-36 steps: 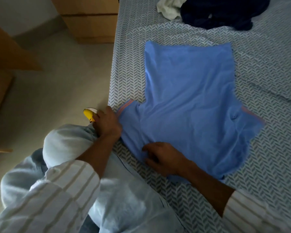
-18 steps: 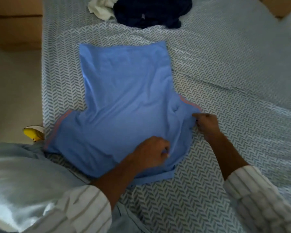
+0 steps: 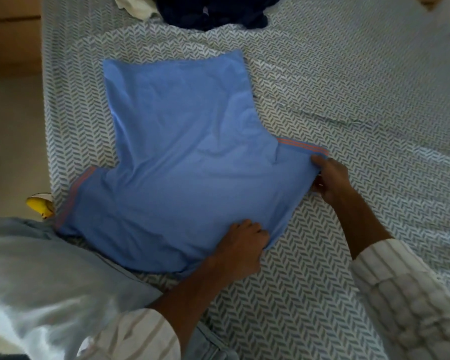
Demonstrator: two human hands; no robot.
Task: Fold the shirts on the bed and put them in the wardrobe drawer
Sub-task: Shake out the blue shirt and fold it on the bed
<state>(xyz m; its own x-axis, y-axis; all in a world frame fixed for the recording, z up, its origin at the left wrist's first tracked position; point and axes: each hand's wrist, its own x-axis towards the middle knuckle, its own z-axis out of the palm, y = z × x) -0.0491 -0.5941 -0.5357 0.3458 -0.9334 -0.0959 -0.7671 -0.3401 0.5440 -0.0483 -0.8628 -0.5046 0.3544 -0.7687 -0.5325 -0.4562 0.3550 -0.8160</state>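
Note:
A light blue shirt (image 3: 187,162) with orange-striped sleeve cuffs lies spread flat on the patterned bed sheet (image 3: 348,100), sleeves out to both sides. My left hand (image 3: 240,252) grips the shirt's near edge by the right shoulder, fingers curled into the cloth. My right hand (image 3: 329,180) pinches the end of the right sleeve, just below its orange stripes. A dark navy garment (image 3: 213,11) and a white garment (image 3: 134,6) lie heaped at the far end of the bed.
A wooden cabinet (image 3: 11,35) stands at the far left beside the bed, with bare floor (image 3: 13,139) in front of it. A yellow item (image 3: 40,205) lies on the floor by the bed's edge. My knee in light trousers (image 3: 50,281) rests against the bed.
The right sleeve has been pulled out flat to the right, its orange stripes now showing. My right hand has shifted right with it; my left hand has moved to the shirt's near right edge.

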